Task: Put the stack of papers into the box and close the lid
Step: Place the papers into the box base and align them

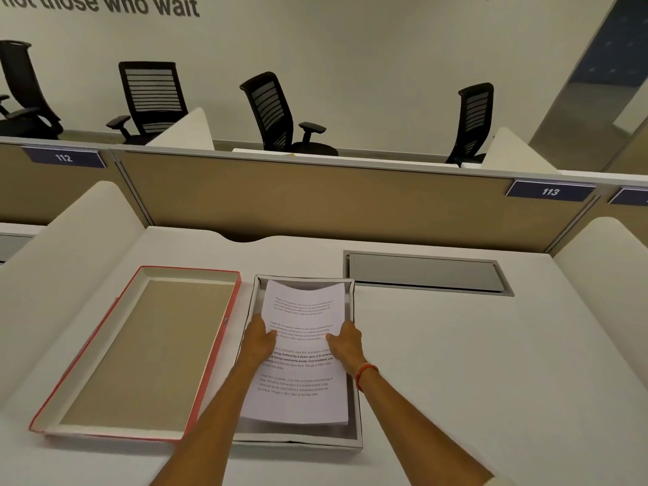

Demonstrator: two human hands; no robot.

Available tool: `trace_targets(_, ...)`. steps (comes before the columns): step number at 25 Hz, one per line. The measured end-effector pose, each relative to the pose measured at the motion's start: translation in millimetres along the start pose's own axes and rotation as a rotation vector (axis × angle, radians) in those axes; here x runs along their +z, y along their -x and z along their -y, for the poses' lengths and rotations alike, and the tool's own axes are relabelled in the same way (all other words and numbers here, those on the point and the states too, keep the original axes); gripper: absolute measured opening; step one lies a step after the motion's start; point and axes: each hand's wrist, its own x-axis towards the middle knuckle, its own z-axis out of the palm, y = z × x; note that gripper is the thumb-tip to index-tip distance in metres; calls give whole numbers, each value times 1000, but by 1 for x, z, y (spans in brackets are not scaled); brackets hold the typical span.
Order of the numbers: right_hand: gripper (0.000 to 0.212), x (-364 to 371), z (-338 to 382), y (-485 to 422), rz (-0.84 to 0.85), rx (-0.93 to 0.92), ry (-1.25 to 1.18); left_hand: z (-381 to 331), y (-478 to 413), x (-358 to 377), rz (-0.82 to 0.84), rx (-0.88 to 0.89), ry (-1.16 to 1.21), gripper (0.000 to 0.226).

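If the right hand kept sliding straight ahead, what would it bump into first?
Probably the far wall of the box. The right hand points forward along the papers, though depth is hard to judge.

The left grip (260, 336) and right grip (345, 340) hold the papers (301, 349) by their two sides, over the box (353, 440). The lid (140, 349) lies left of the left grip, on the tabletop (473, 363).

The stack of papers (303, 345), white sheets of printed text (far edge curling up), sits inside the open grey box (354, 445) on the desk. The red-edged lid (214, 366) lies upturned just left of it.
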Motion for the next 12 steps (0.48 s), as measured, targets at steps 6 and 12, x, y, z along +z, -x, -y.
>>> trace_targets(6,6,9,-2,-5,14,-5,95,17,-8,6,-7,-16,21,45)
trace_targets(12,40,10,1,-6,-20,5,196,25,-14,9,1,-35,-13,47)
